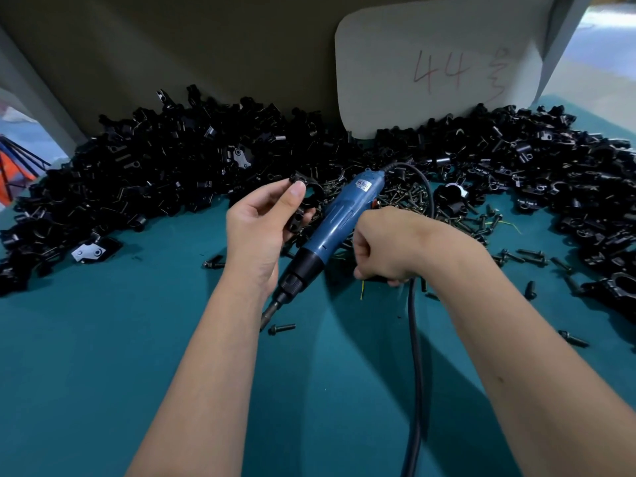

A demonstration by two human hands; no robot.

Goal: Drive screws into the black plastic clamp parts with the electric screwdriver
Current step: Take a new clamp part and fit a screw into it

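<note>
Clamp part point(303, 197) pinched in left hand point(256, 232); right hand point(382, 249) grip unclear; card point(437, 63) reads "44".

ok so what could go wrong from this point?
1. The left hand pinches the clamp part in the air, unsupported; it may twist or slip once a screw is driven.
2. The screwdriver lies between the forearms, bit toward the wrist; it may get knocked or snag.
3. Its cord runs under the right hand, which seems to be picking something small off the mat; it may drag loose screws.
</note>
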